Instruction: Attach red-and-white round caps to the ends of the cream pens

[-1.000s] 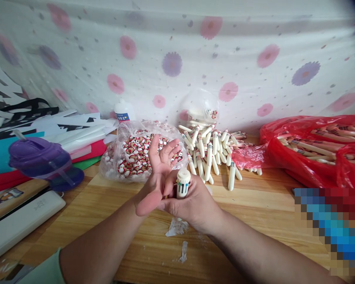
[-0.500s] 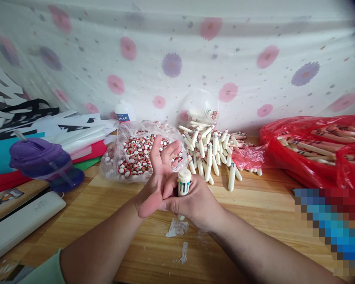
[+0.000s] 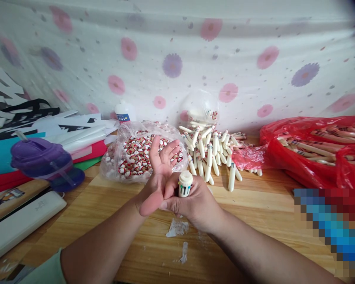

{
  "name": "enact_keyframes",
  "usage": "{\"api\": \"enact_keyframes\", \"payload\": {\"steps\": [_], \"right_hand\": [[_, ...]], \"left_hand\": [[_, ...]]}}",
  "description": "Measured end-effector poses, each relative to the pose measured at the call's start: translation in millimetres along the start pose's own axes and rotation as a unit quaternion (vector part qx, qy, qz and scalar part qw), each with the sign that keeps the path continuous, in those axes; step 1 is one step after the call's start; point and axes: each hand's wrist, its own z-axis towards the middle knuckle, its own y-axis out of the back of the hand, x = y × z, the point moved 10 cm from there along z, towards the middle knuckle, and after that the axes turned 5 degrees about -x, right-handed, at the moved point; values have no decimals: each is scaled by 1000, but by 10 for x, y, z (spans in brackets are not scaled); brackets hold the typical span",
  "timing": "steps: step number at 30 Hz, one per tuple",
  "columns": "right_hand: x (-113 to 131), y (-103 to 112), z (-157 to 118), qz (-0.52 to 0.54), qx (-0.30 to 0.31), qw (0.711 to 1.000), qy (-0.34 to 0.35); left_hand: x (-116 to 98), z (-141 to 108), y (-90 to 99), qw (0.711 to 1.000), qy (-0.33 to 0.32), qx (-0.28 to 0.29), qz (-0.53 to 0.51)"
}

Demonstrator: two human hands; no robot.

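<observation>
Left hand (image 3: 161, 175) has its fingers splayed wide, palm showing, looks empty; right hand (image 3: 199, 207) is wrapped snug round a cream multicolour pen (image 3: 185, 185), slider end up, just below centre at 6 o'clock. White bottle (image 3: 123, 112) at 10 o'clock says "401", rest's too blurry.

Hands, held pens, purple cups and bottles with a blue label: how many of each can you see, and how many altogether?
Hands: 2, the left hand and the right hand
Held pen: 1
Purple cup: 1
Blue-labelled bottle: 1
Total: 5
</observation>
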Motion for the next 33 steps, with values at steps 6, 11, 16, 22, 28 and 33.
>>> {"api": "enact_keyframes", "payload": {"steps": [6,11,16,22,28,33], "right_hand": [[75,-8,-8,-6,-17,999,48],[147,-7,-41,-35,-35,995,88],[221,-7,-71,-64,-58,989,120],[244,-8,-127,-99,-82,978,165],[153,13,-105,-81,-75,984,141],[177,34,-99,-57,-86,982,155]], "left_hand": [[-3,-7,43,999,-30,-13,-21],[20,-23,41,1000,-6,-23,-20],[15,-23,36,997,3,-68,-36],[-1,-40,-10,996,-19,-68,-63],[-18,-98,-107,992,33,-22,-121],[-17,-146,-120,989,58,3,-137]]}}
